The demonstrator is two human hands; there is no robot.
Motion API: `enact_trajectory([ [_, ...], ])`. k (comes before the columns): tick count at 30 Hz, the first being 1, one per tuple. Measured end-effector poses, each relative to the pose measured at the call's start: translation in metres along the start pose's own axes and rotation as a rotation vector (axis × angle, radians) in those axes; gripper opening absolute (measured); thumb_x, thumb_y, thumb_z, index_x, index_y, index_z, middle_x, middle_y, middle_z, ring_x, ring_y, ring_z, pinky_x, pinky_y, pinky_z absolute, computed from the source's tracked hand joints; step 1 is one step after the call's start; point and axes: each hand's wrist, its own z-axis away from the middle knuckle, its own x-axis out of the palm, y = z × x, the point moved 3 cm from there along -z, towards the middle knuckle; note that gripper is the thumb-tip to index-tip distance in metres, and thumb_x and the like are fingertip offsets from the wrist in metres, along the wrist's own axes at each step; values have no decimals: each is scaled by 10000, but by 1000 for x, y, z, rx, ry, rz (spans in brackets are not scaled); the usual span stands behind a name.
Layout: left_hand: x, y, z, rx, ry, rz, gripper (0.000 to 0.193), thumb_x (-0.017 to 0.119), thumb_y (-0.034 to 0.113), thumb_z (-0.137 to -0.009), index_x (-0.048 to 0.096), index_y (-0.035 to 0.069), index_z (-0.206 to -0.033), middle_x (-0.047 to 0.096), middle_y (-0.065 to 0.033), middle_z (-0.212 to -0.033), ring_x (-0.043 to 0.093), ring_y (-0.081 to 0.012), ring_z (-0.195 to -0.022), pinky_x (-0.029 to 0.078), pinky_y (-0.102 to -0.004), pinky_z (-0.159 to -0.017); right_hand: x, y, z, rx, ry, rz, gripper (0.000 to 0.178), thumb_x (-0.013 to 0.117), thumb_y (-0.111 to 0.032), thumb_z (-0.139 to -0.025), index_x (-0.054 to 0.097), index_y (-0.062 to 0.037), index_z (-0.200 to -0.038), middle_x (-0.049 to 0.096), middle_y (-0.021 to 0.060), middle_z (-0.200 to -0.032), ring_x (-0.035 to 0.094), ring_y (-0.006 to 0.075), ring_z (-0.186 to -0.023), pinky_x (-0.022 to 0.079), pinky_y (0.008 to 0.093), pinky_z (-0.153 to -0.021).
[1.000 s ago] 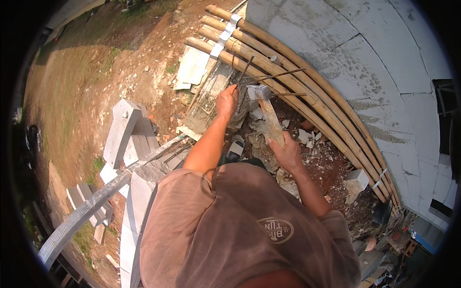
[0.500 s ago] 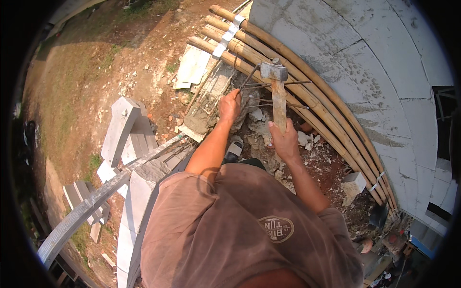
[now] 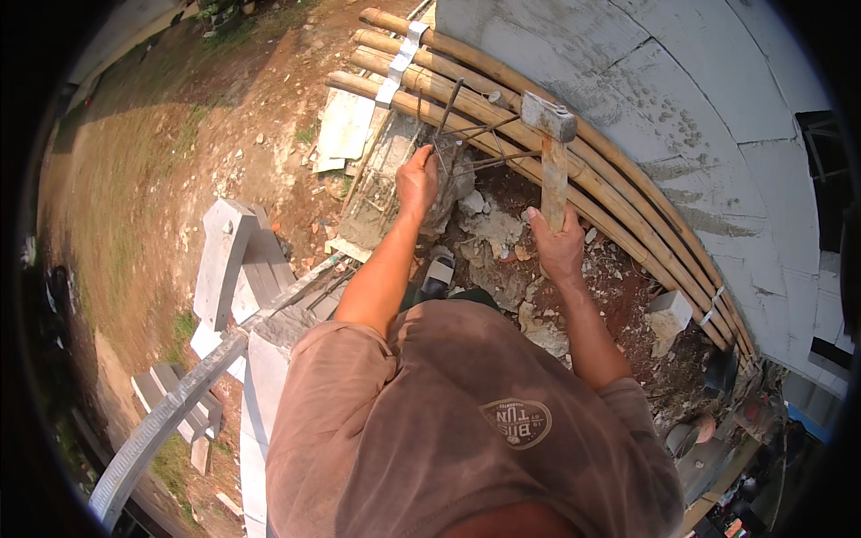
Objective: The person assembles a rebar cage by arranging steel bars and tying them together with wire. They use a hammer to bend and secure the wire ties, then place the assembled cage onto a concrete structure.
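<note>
My right hand (image 3: 560, 247) is wrapped round the lower wooden handle of a hammer (image 3: 554, 170). Its heavy grey metal head is up, over the bamboo poles as seen from above. Closed fingers of my left hand (image 3: 417, 186) grip a dark steel rebar rod (image 3: 448, 108), whose upper part sticks out past the fist. Several thin rebar rods beside that hand jut rightward from a rough concrete column (image 3: 372, 211). The hammer head is apart from the rods. Part of the gripped rod is hidden by my fingers.
Long bamboo poles (image 3: 502, 112), tied with pale bands, run along a grey block wall (image 3: 708, 170) at right. Broken concrete and rubble (image 3: 543, 327) lie below my hands. At left are pale blocks (image 3: 220, 260) and a long metal bar (image 3: 166, 403).
The hammer and my right hand have moved rightward, away from the rods. My left hand has shifted slightly left and up, and the rod by it now stands at a different angle.
</note>
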Motion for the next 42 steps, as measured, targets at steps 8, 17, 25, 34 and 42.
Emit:
enact_trajectory([
  [8,6,-22,3,-197,-147,104,187,550,92,-870,618,48,-1039,634,-191,-792,634,-332,-735,472,-377,-657,10,-20,-54,-250,57,-111,386,695,-186,-823,558,31,-1112,583,138,-1036,568,194,-889,453,298,-797],
  [17,-4,-21,-6,52,-217,-57,203,522,72,-881,596,64,-1070,645,-196,-858,639,-341,-806,487,-391,-676,35,-55,-84,-346,-16,-204,342,706,-207,-798,611,23,-1032,596,113,-1007,583,209,-887,457,304,-783],
  [25,1,5,25,154,-221,-112,176,548,80,-872,584,65,-1044,640,-209,-880,625,-399,-834,491,-430,-689,27,-80,-113,-526,-14,-92,346,732,-217,-772,618,15,-1001,616,132,-968,614,241,-844,481,321,-749],
  [34,24,9,52,219,-308,-248,342,557,93,-851,510,76,-1189,592,-209,-1006,588,-390,-927,487,-439,-745,34,-82,-122,-457,-152,-149,348,728,-233,-776,624,14,-998,624,109,-955,613,213,-859,475,314,-762],
  [42,-9,5,27,-441,-213,428,644,537,394,-897,343,42,-1402,405,-196,-1380,419,-292,-1268,318,-375,-1048,25,-73,-122,-326,-199,-193,360,731,-250,-777,634,3,-1015,638,92,-925,594,154,-817,467,295,-758],
])
